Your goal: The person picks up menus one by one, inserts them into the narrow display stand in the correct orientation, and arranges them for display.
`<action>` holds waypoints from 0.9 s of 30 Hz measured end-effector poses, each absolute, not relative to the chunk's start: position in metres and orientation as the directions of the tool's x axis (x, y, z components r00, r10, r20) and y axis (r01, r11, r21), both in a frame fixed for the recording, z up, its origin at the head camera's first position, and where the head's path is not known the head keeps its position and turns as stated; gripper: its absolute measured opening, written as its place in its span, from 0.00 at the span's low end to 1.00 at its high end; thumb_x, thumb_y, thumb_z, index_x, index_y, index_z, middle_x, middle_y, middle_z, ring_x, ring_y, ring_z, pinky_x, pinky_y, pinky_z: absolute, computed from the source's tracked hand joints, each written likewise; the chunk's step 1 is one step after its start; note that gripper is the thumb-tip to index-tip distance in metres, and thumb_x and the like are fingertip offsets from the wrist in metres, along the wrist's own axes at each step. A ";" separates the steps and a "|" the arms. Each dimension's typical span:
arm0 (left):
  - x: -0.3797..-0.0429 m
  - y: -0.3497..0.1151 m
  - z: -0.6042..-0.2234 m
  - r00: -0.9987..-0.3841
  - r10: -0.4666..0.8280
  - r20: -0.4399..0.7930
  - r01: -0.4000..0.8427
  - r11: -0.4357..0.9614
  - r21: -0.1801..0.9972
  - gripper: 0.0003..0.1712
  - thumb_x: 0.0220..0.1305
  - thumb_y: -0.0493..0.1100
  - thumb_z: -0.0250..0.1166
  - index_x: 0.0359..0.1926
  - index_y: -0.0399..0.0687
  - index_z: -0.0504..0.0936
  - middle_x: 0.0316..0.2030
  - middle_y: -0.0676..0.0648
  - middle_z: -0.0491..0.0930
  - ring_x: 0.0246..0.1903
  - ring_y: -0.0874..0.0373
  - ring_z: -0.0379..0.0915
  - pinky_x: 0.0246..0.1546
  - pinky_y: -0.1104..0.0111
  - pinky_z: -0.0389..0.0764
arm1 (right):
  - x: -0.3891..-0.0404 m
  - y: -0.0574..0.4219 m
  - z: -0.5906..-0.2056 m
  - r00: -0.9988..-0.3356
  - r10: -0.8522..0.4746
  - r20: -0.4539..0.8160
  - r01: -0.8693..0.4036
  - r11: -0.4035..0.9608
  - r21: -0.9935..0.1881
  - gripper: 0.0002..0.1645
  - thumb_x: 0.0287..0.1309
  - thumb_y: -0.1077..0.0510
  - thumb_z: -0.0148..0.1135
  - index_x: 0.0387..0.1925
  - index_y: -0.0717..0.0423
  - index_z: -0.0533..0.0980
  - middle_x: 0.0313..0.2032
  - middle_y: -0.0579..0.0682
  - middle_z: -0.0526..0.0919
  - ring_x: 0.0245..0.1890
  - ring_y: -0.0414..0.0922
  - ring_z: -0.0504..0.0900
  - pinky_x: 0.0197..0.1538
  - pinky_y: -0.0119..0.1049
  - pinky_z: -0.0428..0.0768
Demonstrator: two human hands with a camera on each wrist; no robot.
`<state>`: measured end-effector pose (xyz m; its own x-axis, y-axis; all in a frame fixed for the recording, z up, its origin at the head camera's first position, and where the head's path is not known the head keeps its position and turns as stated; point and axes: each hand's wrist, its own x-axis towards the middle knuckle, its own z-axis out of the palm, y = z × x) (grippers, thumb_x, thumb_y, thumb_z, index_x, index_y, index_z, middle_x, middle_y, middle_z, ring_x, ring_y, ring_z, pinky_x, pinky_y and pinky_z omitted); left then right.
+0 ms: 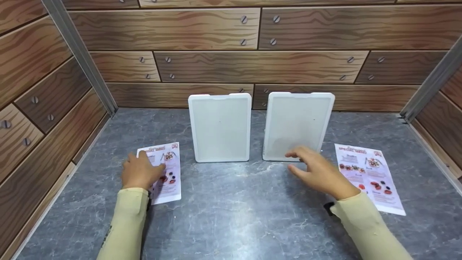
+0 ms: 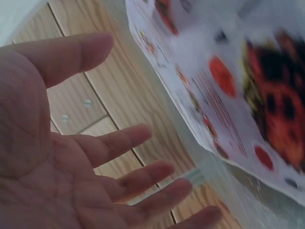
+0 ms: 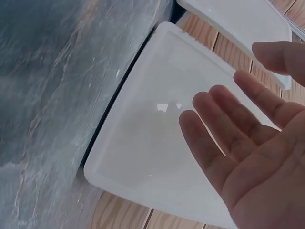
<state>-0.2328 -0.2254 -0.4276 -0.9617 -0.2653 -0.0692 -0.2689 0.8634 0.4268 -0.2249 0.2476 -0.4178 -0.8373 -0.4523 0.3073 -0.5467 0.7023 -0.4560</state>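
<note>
My left hand (image 1: 140,170) hovers over the left printed menu sheet (image 1: 169,180), fingers spread and holding nothing; in the left wrist view the sheet (image 2: 209,90) shows beyond the fingertips. In front of the right white display stand (image 1: 297,122) is my right hand (image 1: 317,171), its fingers loosely extended with nothing between them. The right wrist view shows that stand's blank white face (image 3: 143,124) just past the fingers. Another white stand (image 1: 221,128) stands upright to its left. A second menu sheet (image 1: 379,180) lies at the right, partly covered by my right hand and wrist.
The grey marbled tabletop (image 1: 216,216) runs back to a wood-patterned wall (image 1: 216,66). Wood-patterned side panels (image 1: 32,144) and metal corner posts (image 1: 81,54) bound the table at both sides.
</note>
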 end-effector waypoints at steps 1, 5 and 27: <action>-0.232 -0.228 -0.428 -0.959 -0.269 -0.085 -0.279 0.860 0.427 0.51 0.62 0.57 0.67 0.72 0.23 0.60 0.65 0.18 0.60 0.65 0.21 0.58 0.60 0.32 0.67 | -0.224 0.246 -0.418 -0.829 -0.465 0.310 -0.559 0.696 -0.451 0.17 0.67 0.61 0.68 0.55 0.60 0.79 0.51 0.54 0.83 0.53 0.55 0.82 0.57 0.54 0.80; -0.231 -0.236 -0.432 -0.949 -0.266 -0.166 -0.312 0.861 0.402 0.56 0.61 0.60 0.67 0.72 0.22 0.58 0.66 0.16 0.59 0.64 0.18 0.57 0.59 0.31 0.68 | -0.220 0.240 -0.419 -0.804 -0.514 0.299 -0.594 0.674 -0.440 0.17 0.67 0.60 0.68 0.55 0.59 0.79 0.52 0.53 0.83 0.54 0.54 0.82 0.59 0.54 0.79; -0.228 -0.233 -0.428 -0.955 -0.246 -0.164 -0.287 0.905 0.314 0.53 0.52 0.65 0.76 0.59 0.22 0.71 0.48 0.22 0.76 0.50 0.25 0.75 0.47 0.39 0.78 | -0.211 0.226 -0.421 -0.742 -0.645 0.183 -0.633 0.583 -0.509 0.18 0.71 0.57 0.64 0.60 0.50 0.77 0.60 0.44 0.79 0.60 0.45 0.79 0.61 0.48 0.80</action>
<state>-0.2280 -0.2334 -0.4278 -0.9551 -0.2463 -0.1645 -0.2874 0.9049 0.3140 -0.2114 0.2261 -0.4211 -0.7419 -0.6450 0.1829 -0.6327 0.5833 -0.5094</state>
